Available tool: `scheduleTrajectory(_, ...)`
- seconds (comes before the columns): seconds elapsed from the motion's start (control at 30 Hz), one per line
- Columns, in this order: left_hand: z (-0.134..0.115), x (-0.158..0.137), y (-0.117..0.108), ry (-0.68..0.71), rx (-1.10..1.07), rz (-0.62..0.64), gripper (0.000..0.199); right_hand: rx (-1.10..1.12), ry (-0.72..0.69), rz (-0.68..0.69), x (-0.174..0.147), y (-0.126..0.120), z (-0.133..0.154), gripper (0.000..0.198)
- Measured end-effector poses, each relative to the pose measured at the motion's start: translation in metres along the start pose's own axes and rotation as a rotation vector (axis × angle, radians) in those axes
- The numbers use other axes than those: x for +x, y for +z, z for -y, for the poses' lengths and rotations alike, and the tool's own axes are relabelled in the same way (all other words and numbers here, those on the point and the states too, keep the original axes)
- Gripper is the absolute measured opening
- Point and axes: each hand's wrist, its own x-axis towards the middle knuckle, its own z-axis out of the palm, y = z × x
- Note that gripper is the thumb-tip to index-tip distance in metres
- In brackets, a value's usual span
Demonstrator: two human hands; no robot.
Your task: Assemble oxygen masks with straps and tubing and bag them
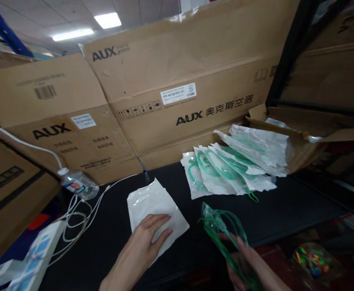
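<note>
My left hand (143, 242) rests on a white paper-and-film pouch (152, 202) lying on the black table. Its fingers are extended over the pouch surface, with the thumb apart. At the front edge, my right hand (243, 258) is closed around a bundle of green tubing (222, 238) with a clear greenish plastic piece, possibly a mask, at its upper end. Part of the right hand is blurred and hidden behind the coils. Beyond it, several white pouches (201, 173) with green tubing inside lie overlapped in a row.
Large AUX cardboard boxes (180, 133) stand along the back. An opened carton (310, 149) sits at the right. To the left are a plastic bottle (81, 185), white cables (74, 214) and a power strip (39, 254). Below the table's right edge is a bag of colourful pieces (313, 260).
</note>
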Motion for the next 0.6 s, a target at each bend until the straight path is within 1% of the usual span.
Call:
scheduleTrajectory(0.07, 0.011, -0.013, 0.004, -0.015, 0.097, 0.027, 0.043, 0.082, 0.053, 0.049, -0.001, -0.002, 0.003, 0.082)
scheduleTrajectory(0.13, 0.018, -0.022, 0.011, -0.043, 0.176, 0.052, 0.052, 0.117, 0.093, 0.077, 0.001, -0.006, 0.003, 0.08)
scheduleTrajectory(0.2, 0.021, -0.027, 0.021, -0.027, 0.192, 0.035, 0.052, 0.101, 0.099, 0.079, 0.003, -0.009, 0.0, 0.076)
scheduleTrajectory(0.27, 0.023, -0.027, 0.029, 0.009, 0.161, 0.015, 0.049, 0.055, 0.076, 0.068, 0.004, -0.01, -0.002, 0.077)
scheduleTrajectory(0.37, 0.028, -0.025, 0.036, 0.034, 0.132, -0.007, 0.044, -0.065, 0.047, 0.065, 0.002, -0.011, -0.003, 0.083)
scheduleTrajectory(0.47, 0.027, -0.023, 0.036, 0.006, 0.105, -0.055, 0.039, -0.25, -0.001, 0.067, -0.002, -0.01, -0.001, 0.085)
scheduleTrajectory(0.53, 0.016, -0.021, 0.033, -0.046, 0.009, -0.095, 0.038, -0.4, -0.057, 0.069, -0.003, -0.009, 0.001, 0.087)
scheduleTrajectory(0.6, -0.003, -0.017, 0.03, -0.151, -0.158, -0.109, 0.042, -0.531, -0.093, 0.084, -0.004, -0.007, 0.003, 0.081)
